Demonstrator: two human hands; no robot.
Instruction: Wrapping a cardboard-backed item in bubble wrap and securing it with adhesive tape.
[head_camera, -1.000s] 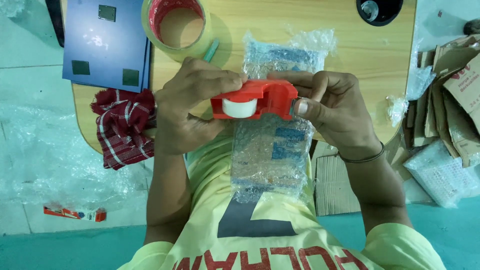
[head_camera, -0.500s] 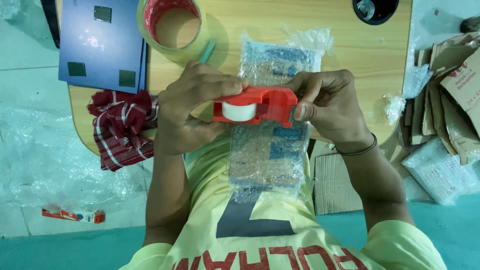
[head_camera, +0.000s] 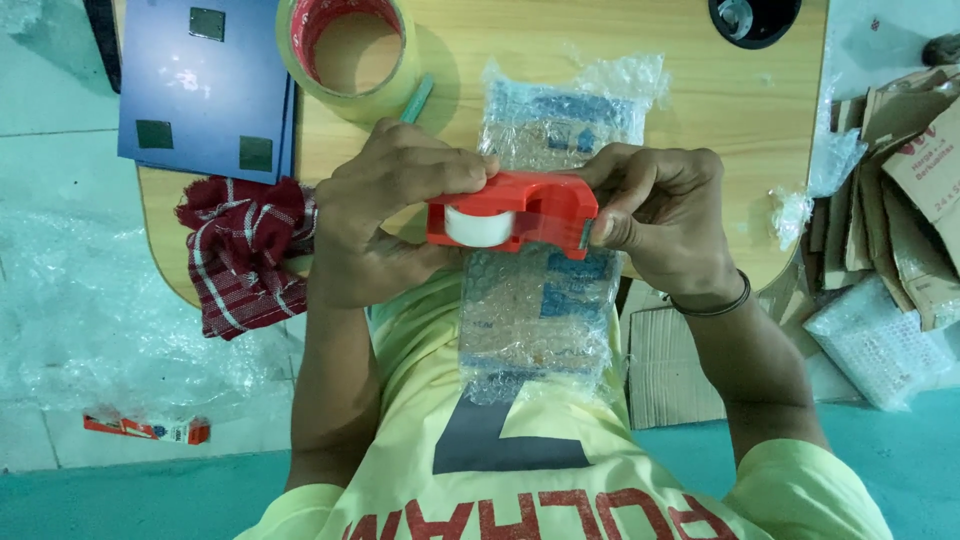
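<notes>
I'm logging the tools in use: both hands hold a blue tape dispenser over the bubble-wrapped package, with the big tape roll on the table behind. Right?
Not quite: the tape dispenser is red, not blue, as the head view shows. The left hand and right hand do hold it over the bubble-wrapped package, with the big tape roll behind.

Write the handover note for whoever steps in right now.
Left hand: grips the roll end of the red plastic tape dispenser.
Right hand: grips its cutter end.
The flat bubble-wrapped parcel lies under the dispenser, half on the round-edged wooden table, half over the lap.
Done: parcel is in its wrap.
Left: no strip is drawn from the small white tape roll yet; whether the wrap is taped cannot be seen.
</notes>
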